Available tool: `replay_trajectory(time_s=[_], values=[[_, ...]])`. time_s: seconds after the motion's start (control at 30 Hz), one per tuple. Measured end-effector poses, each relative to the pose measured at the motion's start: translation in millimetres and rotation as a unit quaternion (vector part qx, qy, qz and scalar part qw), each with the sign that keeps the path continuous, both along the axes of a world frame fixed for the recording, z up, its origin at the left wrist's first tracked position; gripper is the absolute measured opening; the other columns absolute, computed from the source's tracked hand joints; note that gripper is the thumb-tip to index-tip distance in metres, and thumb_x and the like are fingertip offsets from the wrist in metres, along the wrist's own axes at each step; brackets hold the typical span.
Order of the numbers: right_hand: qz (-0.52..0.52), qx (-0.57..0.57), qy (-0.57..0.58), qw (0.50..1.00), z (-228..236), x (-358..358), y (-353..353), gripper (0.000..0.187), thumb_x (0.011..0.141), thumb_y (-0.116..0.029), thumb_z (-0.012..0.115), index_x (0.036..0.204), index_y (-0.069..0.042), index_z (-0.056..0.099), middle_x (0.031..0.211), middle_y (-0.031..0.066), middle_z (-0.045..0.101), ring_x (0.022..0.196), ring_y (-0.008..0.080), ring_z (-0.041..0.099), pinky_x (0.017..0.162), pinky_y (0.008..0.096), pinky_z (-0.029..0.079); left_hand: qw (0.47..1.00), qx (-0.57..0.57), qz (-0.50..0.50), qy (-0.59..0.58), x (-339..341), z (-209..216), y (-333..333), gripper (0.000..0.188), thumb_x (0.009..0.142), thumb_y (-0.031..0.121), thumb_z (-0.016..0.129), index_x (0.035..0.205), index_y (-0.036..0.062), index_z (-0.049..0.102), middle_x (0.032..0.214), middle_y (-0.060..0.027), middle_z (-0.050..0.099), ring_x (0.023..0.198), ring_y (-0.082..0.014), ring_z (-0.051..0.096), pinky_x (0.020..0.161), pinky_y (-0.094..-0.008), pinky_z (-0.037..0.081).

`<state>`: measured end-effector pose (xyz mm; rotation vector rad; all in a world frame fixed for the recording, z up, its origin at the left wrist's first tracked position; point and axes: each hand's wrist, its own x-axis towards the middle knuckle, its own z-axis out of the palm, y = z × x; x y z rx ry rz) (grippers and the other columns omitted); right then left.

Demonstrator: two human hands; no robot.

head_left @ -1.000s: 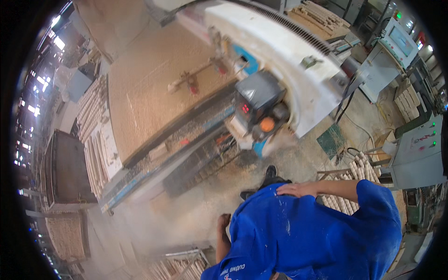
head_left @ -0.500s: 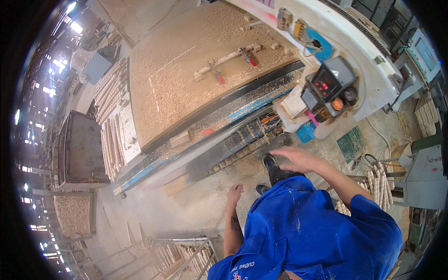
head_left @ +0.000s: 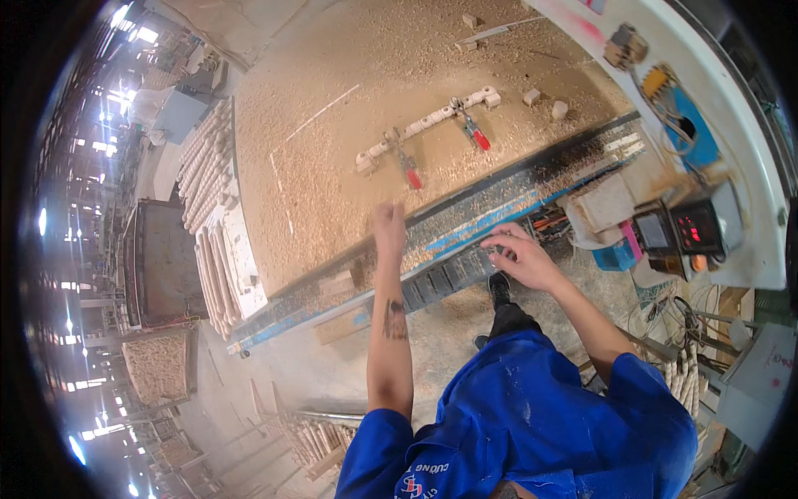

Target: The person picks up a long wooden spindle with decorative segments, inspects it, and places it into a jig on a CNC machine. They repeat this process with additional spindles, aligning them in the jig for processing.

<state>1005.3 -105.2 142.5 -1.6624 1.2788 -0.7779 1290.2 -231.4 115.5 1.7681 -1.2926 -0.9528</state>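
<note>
Blue sleeves in the head view, both arms out over the work! A beaded wooden spindle lay across the chip-strewn table, and the heads of the left toggle clamp and the right toggle clamp reached over it, red handles pointing back at the person. Loose wood chips were everywhere, and there, to my eye, was the hazard: chips caught beneath the spindle could have left it seated crooked, and a clamp with a weak grip could have let it roll. Bare skin close to the clamp levers risked a pinch, too.

Now the hands! The left hand hung just short of the left clamp's handle, the spindle beyond it and to the right; I couldn't tell how its fingers were set. The right hand had bent, slightly spread fingers with nothing visible between them, the spindle well apart, ahead and leftward.
</note>
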Motion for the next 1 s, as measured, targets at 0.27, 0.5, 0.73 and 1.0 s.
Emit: replay_trajectory(time_s=[0.27, 0.5, 0.73, 1.0], values=[[-0.120, -0.041, -0.036, 0.991, -33.2, -6.9, -155.3, 0.023, 0.095, -0.023, 0.067, 0.115, -0.012, 0.070, 0.126, 0.0131, 0.058, 0.087, 0.0187, 0.066, 0.081, 0.0320, 0.054, 0.899, 0.027, -0.197, 0.390, 32.9, 21.2, -55.5, 0.057, 0.099, 0.043, 0.059, 0.142, 0.0061, 0.047, 0.076, 0.0003, 0.051, 0.071, -0.0118, 0.056, 0.062, -0.0275, 0.050], [-0.043, 0.292, -0.140, 0.945, -26.5, -9.1, -249.4, 0.013, 0.096, -0.019, 0.066, 0.104, -0.008, 0.069, 0.081, -0.0016, 0.062, 0.080, 0.0084, 0.058, 0.067, 0.0256, 0.047, 0.990, -0.088, -0.109, 0.013, 84.2, 127.6, -63.6, 0.045, 0.101, 0.039, 0.055, 0.132, 0.0076, 0.056, 0.091, -0.0017, 0.061, 0.085, -0.0130, 0.061, 0.075, -0.0303, 0.053], [-0.147, -0.082, -0.283, 0.944, 120.2, -16.2, -213.7, 0.013, 0.099, -0.012, 0.060, 0.109, -0.006, 0.064, 0.086, -0.0010, 0.060, 0.067, 0.0045, 0.045, 0.058, 0.0208, 0.035, 0.950, -0.038, -0.158, -0.267, 66.4, 29.6, -172.9, 0.037, 0.097, 0.035, 0.059, 0.117, 0.0061, 0.068, 0.114, -0.0154, 0.068, 0.112, -0.0362, 0.062, 0.095, -0.0441, 0.049], [-0.249, -0.114, -0.035, 0.961, 117.9, 37.4, -87.6, 0.017, 0.102, -0.018, 0.055, 0.107, -0.003, 0.060, 0.083, -0.0011, 0.050, 0.071, 0.0066, 0.043, 0.063, 0.0219, 0.035, 0.791, -0.145, -0.353, -0.478, 67.0, 11.7, -235.3, 0.040, 0.091, 0.040, 0.065, 0.120, 0.0129, 0.065, 0.112, -0.0086, 0.070, 0.110, -0.0276, 0.065, 0.093, -0.0445, 0.049]])
